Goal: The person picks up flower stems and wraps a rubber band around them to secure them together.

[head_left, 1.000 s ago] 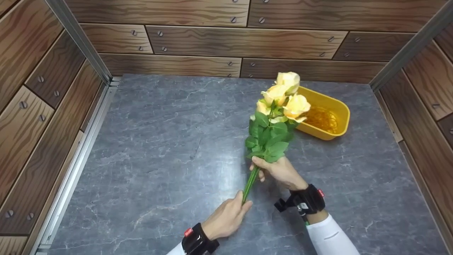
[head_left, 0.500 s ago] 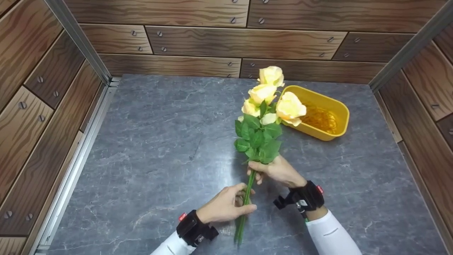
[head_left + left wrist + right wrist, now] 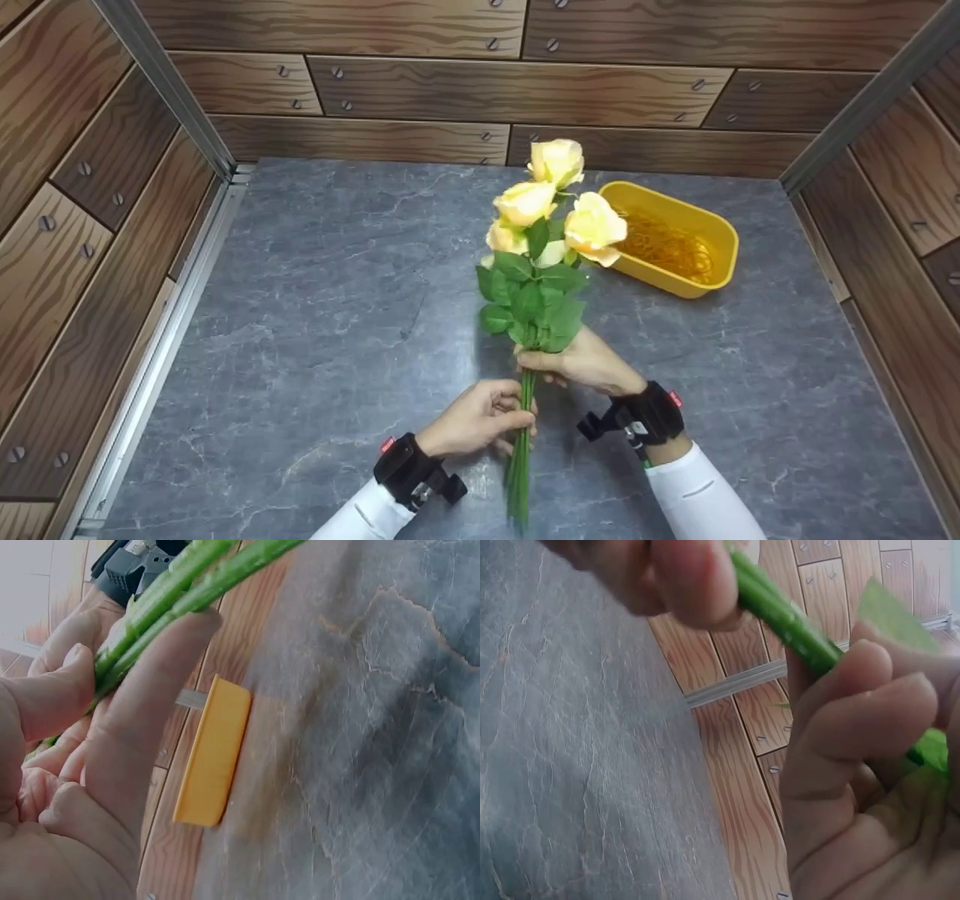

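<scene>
A bunch of pale yellow roses (image 3: 529, 206) with green leaves (image 3: 531, 292) stands up from my two hands, blooms toward the back wall. My right hand (image 3: 581, 361) grips the green stems just below the leaves. Lower down, my left hand (image 3: 480, 416) pinches the same stems (image 3: 519, 480) between thumb and fingers, and their cut ends hang below it. In the left wrist view the stems (image 3: 172, 611) run between thumb and forefinger. The right wrist view shows curled fingers (image 3: 862, 712) around the stem bundle (image 3: 784, 619), with the other hand's fingertips close by.
Behind and right of the roses sits a yellow plastic tub (image 3: 712, 225) holding many thin amber rubber bands (image 3: 667, 247). The grey marbled tabletop (image 3: 337, 300) is bordered by wood-patterned panels (image 3: 525, 90) at the back and both sides.
The roses have shifted left and become more upright, moving off the tub. My left hand has left the stem ends, moved up and now pinches the stems just below my right hand.
</scene>
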Action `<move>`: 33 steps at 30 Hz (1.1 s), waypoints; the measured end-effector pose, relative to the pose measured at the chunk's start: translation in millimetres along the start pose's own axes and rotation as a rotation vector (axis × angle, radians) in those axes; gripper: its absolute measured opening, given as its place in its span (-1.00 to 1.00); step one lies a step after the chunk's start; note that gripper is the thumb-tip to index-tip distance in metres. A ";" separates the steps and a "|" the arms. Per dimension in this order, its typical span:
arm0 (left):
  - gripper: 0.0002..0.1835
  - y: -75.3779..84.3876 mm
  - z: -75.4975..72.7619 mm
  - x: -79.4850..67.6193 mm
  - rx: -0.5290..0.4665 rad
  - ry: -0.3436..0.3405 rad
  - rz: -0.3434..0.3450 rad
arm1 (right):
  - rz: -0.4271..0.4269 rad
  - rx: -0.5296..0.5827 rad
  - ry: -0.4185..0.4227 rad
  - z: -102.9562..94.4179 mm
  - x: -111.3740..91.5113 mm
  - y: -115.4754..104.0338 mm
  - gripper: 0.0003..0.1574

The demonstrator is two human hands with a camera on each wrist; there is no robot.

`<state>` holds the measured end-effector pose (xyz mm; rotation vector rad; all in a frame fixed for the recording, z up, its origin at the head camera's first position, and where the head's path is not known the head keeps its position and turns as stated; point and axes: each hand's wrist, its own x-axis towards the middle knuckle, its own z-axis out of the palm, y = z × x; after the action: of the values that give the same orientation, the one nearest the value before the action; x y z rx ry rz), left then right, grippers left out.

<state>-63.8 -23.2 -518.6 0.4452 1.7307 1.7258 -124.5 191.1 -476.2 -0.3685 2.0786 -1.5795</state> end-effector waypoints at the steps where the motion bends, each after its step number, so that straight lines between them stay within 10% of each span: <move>1: -0.80 -0.2 0.2 0.1 -0.008 -0.001 0.005 | 0.003 -0.008 0.013 -0.9 -0.4 0.0 -0.56; 12: -0.75 5.3 -10.9 1.5 -0.085 0.194 0.125 | -0.144 0.127 0.141 -16.7 -19.9 17.5 -0.53; 22: -0.81 16.5 -17.3 5.3 -0.216 0.398 0.237 | 0.000 0.265 0.375 10.6 -31.7 36.3 -0.48; 33: -0.79 17.6 -9.4 13.4 -0.303 0.544 0.307 | 0.058 0.428 0.345 56.4 -35.4 48.7 -0.31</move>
<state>-83.3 -20.3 -504.8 0.1079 1.7706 2.4601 -60.4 176.8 -526.1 0.1235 1.8855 -2.1053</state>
